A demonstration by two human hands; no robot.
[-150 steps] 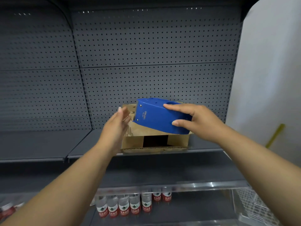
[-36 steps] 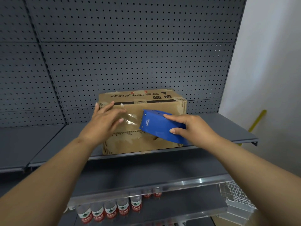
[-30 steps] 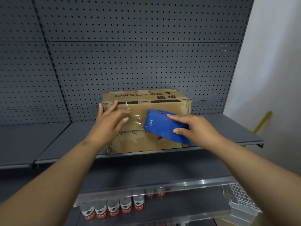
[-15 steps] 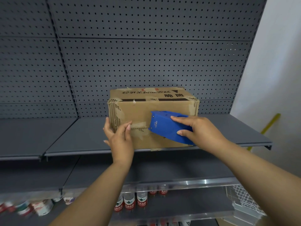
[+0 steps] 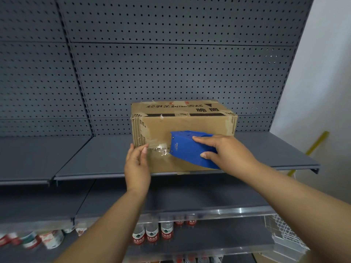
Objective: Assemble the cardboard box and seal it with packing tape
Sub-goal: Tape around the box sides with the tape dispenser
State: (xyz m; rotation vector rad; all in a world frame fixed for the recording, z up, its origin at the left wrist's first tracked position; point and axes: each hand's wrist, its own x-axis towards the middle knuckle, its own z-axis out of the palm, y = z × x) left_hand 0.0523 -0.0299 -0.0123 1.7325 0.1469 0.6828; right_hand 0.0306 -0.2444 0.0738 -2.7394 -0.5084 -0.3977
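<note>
A brown cardboard box (image 5: 190, 122) with black printed characters stands on a grey metal shelf (image 5: 106, 158). Its flaps are closed and old tape strips cross its top and front. My right hand (image 5: 226, 150) grips a blue tape dispenser (image 5: 188, 149) pressed against the box's front face. A short strip of clear tape (image 5: 158, 149) runs from the dispenser's nose leftward to the box's front left corner. My left hand (image 5: 137, 162) presses flat on that corner, fingers over the tape's end, holding nothing.
A grey pegboard wall (image 5: 171, 63) rises behind the box. Below the shelf stand several water bottles (image 5: 152, 234) with red labels. A white wire basket (image 5: 284, 236) hangs at the lower right, and a yellow stick (image 5: 315, 143) leans against the white wall.
My left hand slid from the box's front face down to its front left corner. The dispenser moved right along the front, laying clear tape. Five seconds ago the box's front was open.
</note>
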